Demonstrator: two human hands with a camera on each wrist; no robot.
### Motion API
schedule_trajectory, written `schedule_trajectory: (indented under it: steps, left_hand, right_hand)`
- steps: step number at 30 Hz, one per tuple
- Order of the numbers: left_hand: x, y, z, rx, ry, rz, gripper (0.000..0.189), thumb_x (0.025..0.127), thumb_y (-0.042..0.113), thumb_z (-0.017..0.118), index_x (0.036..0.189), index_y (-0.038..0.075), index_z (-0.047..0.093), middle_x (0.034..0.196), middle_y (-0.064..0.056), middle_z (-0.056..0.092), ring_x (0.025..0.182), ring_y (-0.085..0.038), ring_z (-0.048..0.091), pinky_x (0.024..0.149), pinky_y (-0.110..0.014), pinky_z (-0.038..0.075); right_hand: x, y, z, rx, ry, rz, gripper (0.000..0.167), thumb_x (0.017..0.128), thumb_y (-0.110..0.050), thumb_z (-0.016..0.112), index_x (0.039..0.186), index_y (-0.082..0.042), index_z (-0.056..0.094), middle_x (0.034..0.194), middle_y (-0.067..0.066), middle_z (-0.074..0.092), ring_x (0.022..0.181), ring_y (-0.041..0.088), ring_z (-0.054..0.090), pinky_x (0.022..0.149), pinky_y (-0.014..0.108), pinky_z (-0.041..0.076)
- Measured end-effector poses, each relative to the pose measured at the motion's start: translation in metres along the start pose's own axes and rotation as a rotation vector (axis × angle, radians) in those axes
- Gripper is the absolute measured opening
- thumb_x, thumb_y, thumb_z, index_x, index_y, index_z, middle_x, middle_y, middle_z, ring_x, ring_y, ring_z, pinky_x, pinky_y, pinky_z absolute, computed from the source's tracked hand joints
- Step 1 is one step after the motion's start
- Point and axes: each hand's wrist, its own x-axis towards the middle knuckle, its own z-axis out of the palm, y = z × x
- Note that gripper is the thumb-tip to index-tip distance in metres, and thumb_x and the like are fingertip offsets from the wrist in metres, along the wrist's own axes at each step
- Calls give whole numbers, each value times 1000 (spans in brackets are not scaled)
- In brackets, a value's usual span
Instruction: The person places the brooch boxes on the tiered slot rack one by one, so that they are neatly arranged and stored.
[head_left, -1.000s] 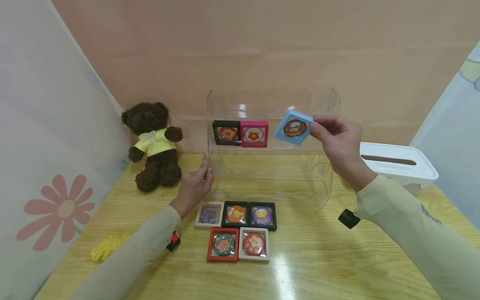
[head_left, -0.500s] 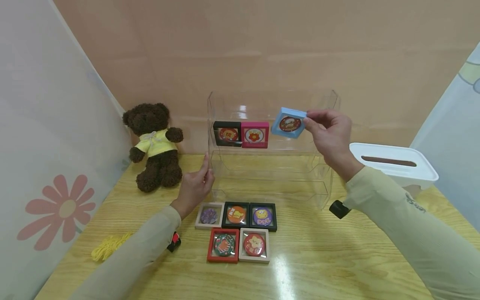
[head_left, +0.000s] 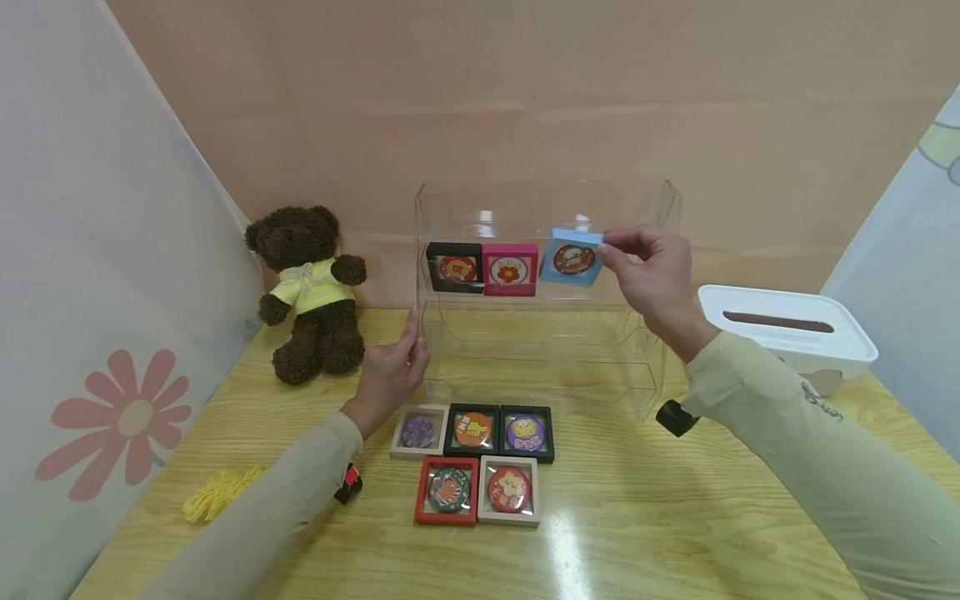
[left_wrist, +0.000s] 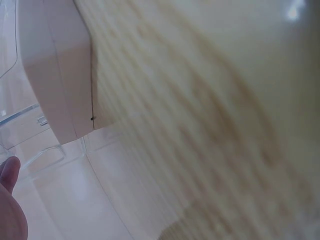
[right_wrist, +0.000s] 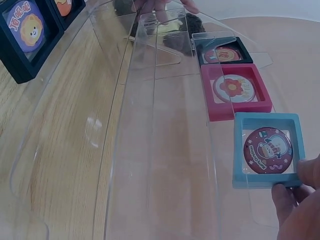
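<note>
My right hand (head_left: pixel 656 279) pinches a light blue display frame (head_left: pixel 573 258) by its right edge. Inside the frame is a round red badge, and it tilts slightly over the top tier of a clear acrylic rack (head_left: pixel 540 377). To its left on that tier stand a black frame (head_left: pixel 454 267) and a pink frame (head_left: pixel 510 269) side by side; a gap separates the pink one from the blue one in the head view. My left hand (head_left: pixel 390 375) rests against the rack's left side, index finger straight along the edge. Only a bit of that hand (left_wrist: pixel 10 200) shows in the left wrist view.
Several framed badges, among them a red frame (head_left: pixel 446 518) and a black frame (head_left: pixel 527 457), lie in two rows before the rack. A brown teddy bear (head_left: pixel 318 333) sits left, yellow string (head_left: pixel 219 493) nearer, and a white tissue box (head_left: pixel 787 346) right.
My right hand has moved left with the blue frame, raising it slightly and then lowering it. The frame has turned more upright and is closer to the pink one. My left hand stays put.
</note>
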Motion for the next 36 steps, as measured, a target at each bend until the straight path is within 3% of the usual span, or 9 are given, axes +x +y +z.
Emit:
schedule_trajectory:
  steps: [11,36]
  left_hand:
    - [-1,-1,1,2,5,2,43,94,10,42,128,-16,50,47,1,45,34,-2,19,32,-23,22]
    - [2,2,-2,-14,7,-5,43,91,6,46,128,-16,49,47,0,46,35,-1,20,32,-23,24]
  right_hand:
    - [-3,5,1,-111,-40,-1,19,87,-10,70,99,4,69,103,6,65,95,13,59,77,23,48]
    - [-2,7,0,-214,-74,-32,20,86,-15,72,97,1,73,105,8,68,99,13,59,72,21,46]
